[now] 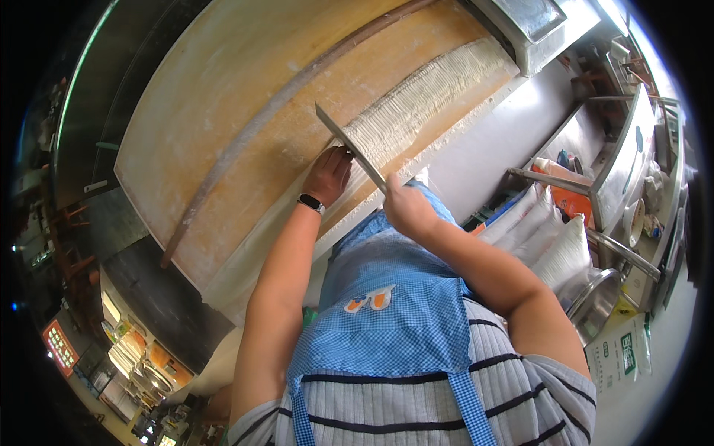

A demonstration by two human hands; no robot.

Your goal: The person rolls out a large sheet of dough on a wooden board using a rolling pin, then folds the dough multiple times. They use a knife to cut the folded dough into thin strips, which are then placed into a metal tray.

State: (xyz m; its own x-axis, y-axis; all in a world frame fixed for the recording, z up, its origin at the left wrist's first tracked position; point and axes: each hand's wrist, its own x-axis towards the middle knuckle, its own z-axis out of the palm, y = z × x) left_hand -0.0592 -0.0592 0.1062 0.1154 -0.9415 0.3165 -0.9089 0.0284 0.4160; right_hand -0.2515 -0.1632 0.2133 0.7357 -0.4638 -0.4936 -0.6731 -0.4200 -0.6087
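Note:
My right hand grips the near end of a long knife, whose blade lies across a long band of folded dough at the edge of its cut part. To the right of the blade the dough is sliced into thin strips. My left hand, with a watch on its wrist, rests on the uncut dough just left of the blade, fingertips close to it. The hand's underside is hidden. Loose flour lies along the near edge of the wooden work board.
A long wooden rolling pin lies across the board beyond the dough. At the top right stands a metal container. Filled white sacks, a steel bowl and metal shelving are on the right.

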